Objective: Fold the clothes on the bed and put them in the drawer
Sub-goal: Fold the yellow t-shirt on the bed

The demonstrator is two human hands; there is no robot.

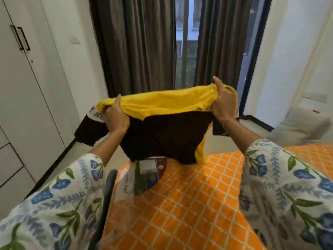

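A yellow and black shirt (162, 127) hangs stretched in the air above the corner of the bed (189, 195), which has an orange sheet with a white diamond pattern. My left hand (115, 116) grips the shirt's left edge, fingers curled into the yellow cloth. At the shirt's right edge my right hand (223, 103) holds a bunch of fabric a little higher up. A black sleeve with white print dangles left of my left hand. The shirt's lower tip hangs just above the sheet.
A white wardrobe (23, 91) with black handles and drawer fronts lines the left wall. Dark curtains (137, 47) flank a window ahead. A labelled mattress corner (144, 175) shows under the sheet. A pale pillow (304, 123) lies at the far right.
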